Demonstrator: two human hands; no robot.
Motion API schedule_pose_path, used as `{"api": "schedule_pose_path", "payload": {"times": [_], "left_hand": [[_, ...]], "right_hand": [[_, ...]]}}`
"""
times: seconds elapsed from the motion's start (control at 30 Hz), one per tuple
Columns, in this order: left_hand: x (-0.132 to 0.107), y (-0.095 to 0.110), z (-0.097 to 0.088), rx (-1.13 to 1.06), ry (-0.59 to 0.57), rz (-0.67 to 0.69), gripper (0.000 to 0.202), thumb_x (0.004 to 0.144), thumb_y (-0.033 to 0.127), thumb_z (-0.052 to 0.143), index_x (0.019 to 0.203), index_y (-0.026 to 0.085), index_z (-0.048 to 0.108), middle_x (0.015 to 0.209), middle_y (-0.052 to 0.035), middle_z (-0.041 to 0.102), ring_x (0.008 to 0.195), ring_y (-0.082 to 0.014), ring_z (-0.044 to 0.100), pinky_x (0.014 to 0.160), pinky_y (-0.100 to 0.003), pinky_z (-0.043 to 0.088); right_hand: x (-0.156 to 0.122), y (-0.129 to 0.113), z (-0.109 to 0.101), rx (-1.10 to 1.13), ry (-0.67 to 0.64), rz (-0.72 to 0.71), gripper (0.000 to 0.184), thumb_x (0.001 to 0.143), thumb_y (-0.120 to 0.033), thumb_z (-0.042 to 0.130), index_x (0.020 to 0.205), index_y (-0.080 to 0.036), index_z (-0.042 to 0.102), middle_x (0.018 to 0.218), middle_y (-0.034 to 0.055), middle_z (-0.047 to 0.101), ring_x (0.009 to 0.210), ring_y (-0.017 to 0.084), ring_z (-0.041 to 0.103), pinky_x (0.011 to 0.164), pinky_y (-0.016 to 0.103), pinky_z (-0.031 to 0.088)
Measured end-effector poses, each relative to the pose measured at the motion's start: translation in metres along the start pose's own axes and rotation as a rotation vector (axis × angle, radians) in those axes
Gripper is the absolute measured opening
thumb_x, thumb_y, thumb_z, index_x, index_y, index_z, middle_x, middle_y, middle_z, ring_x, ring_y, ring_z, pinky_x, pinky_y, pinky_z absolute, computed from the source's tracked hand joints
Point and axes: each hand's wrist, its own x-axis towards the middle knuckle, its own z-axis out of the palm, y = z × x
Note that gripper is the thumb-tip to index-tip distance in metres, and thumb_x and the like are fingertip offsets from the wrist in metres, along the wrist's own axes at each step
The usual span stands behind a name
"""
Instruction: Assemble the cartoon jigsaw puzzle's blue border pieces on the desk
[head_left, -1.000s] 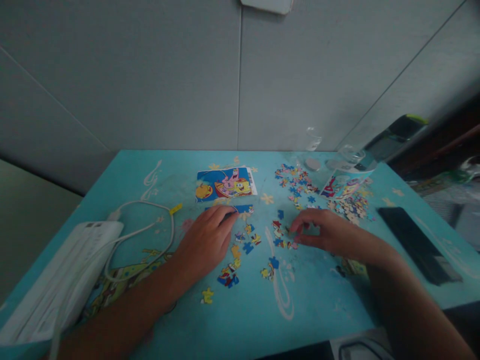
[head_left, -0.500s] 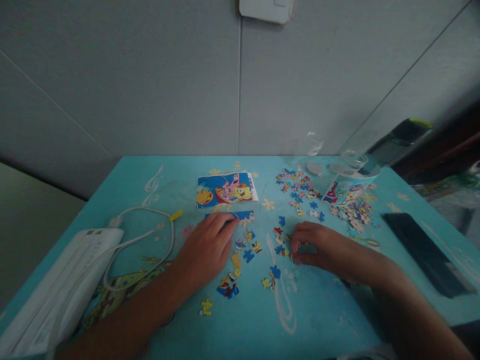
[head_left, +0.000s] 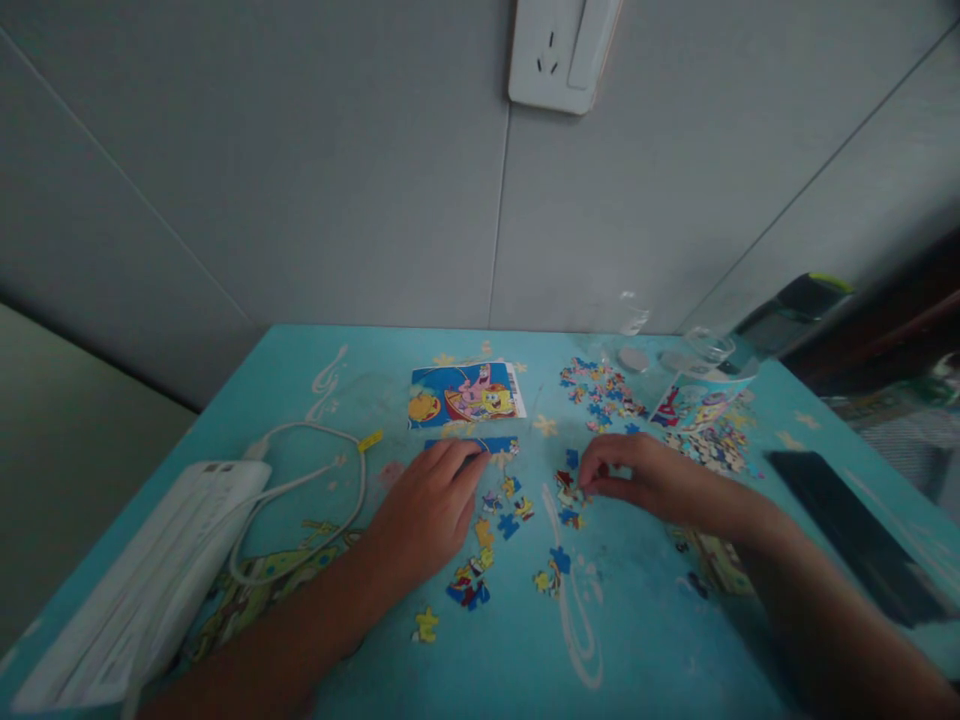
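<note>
My left hand (head_left: 431,505) rests on the table, its fingers stretched over the near edge of a joined blue strip of jigsaw pieces (head_left: 504,443). The thumb lies a little apart from the index finger. My right hand (head_left: 637,470) pinches at the right side of a small column of jigsaw pieces (head_left: 566,480); a small jigsaw piece seems to be at its fingertips, mostly hidden. Between the hands lie several loose pieces, among them a blue piece (head_left: 508,525) and a joined red-and-blue cluster (head_left: 469,583). Behind the strip lies a cartoon picture card (head_left: 466,393).
Heaps of jigsaw pieces (head_left: 600,388) lie at the back right beside a clear tub with a cartoon label (head_left: 701,400). A black phone-like slab (head_left: 855,530) lies far right. At left, a white power strip (head_left: 150,580) trails a looped cable (head_left: 364,480). A wall closes the back.
The view has tilted up, so the wall socket shows more. My right hand has shifted slightly away from me along the column of pieces. My left hand stays at the blue strip.
</note>
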Motion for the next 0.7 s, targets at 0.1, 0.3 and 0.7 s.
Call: {"api": "schedule_pose_path", "payload": {"times": [0.1, 0.3, 0.7], "left_hand": [[0.000, 0.001, -0.001, 0.014, 0.004, -0.005, 0.042, 0.091, 0.009, 0.049, 0.131, 0.015, 0.056, 0.124, -0.0114, 0.058, 0.114, -0.0272, 0.052, 0.099, -0.048, 0.050], [0.001, 0.003, -0.003, 0.024, 0.019, -0.011, 0.043, 0.090, 0.007, 0.049, 0.130, 0.017, 0.057, 0.123, -0.0102, 0.058, 0.114, -0.0269, 0.053, 0.097, -0.047, 0.051], [0.000, 0.004, -0.002, -0.004, 0.026, -0.014, 0.043, 0.090, 0.007, 0.049, 0.131, 0.018, 0.056, 0.123, -0.0104, 0.058, 0.115, -0.0271, 0.053, 0.097, -0.048, 0.050]], "right_hand": [[0.026, -0.002, -0.010, -0.094, -0.028, -0.112, 0.016, 0.097, -0.025, 0.058, 0.095, -0.023, 0.074, 0.095, 0.0024, 0.072, 0.087, 0.015, 0.066, 0.081, 0.028, 0.049], [0.064, 0.001, -0.006, -0.219, 0.024, -0.237, 0.021, 0.096, -0.014, 0.054, 0.099, -0.022, 0.073, 0.101, 0.0051, 0.072, 0.094, 0.017, 0.066, 0.087, 0.031, 0.049], [0.036, -0.008, 0.042, -0.312, 0.365, 0.224, 0.027, 0.091, -0.048, 0.064, 0.095, -0.023, 0.072, 0.090, 0.0060, 0.072, 0.082, 0.022, 0.065, 0.071, 0.033, 0.047]]}}
